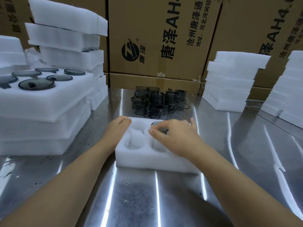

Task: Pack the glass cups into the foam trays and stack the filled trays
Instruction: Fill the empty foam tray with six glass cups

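A white foam tray [147, 158] with round pockets lies on the steel table in front of me. One dark glass cup [157, 124] sits in its far right pocket; the other visible pockets hold nothing. My right hand [173, 136] is over that cup, fingertips touching its rim and pressing down. My left hand [117, 129] rests flat against the tray's left edge, fingers straight. Behind the tray stands a cluster of several dark glass cups [159, 100], stacked two high.
Filled foam trays [44, 102] showing dark glass lids are stacked at left, with more foam pieces behind. Stacks of foam trays [229, 82] stand at right and far right. Cardboard boxes [155, 38] line the back. The steel table [139, 202] shines in front.
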